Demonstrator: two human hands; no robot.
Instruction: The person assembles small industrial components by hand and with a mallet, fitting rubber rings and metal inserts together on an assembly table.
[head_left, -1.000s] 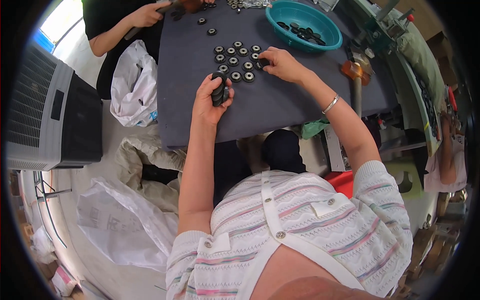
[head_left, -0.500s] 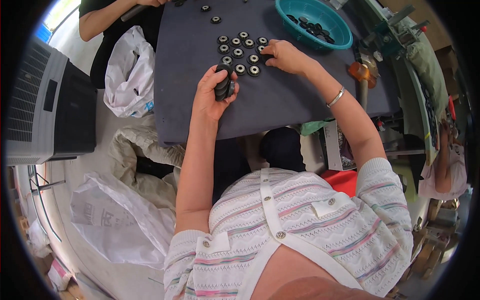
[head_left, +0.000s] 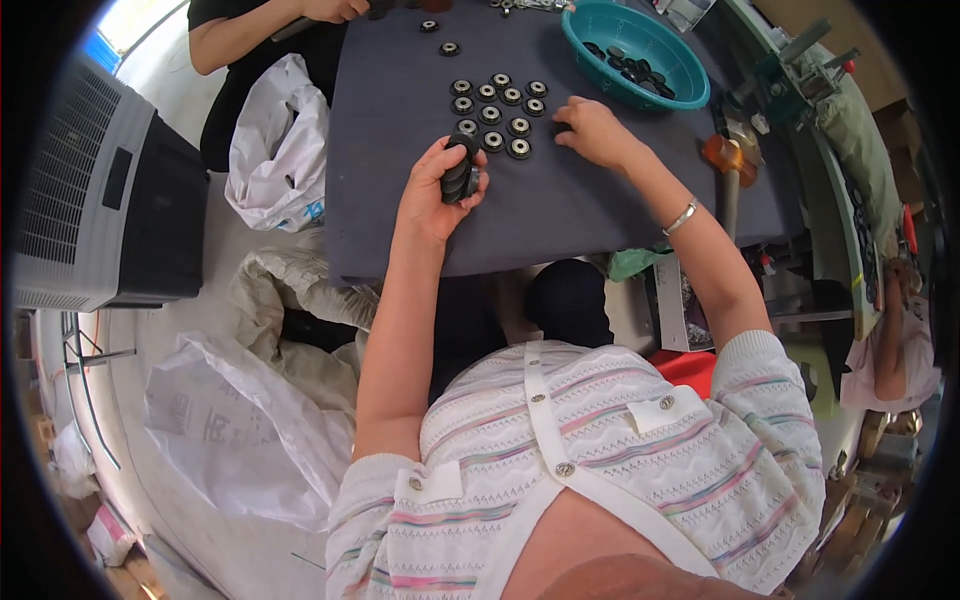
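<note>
A stack of black round discs (head_left: 459,180) sits in my left hand (head_left: 432,185), whose fingers are wrapped round it over the near middle of the table. Just to the right, my right hand (head_left: 597,136) is closed, with a dark disc (head_left: 561,128) partly showing at its fingertips. Between and beyond my hands several black wheels with metal bearing centres (head_left: 490,115) lie flat in loose rows on the dark cloth. The right fingers are apart from the nearest wheel (head_left: 519,127).
A teal basin (head_left: 690,98) with several black discs stands at the far right. Beside it lies a mallet (head_left: 722,153) with an amber head, near a green metal press (head_left: 790,85). Another person's hand (head_left: 335,10) is at the far left. White sacks (head_left: 280,150) stand left of the table (head_left: 385,230).
My right hand has drawn back slightly to the right from the rows of wheels. My left hand still grips its stack. The whole view has shifted a little.
</note>
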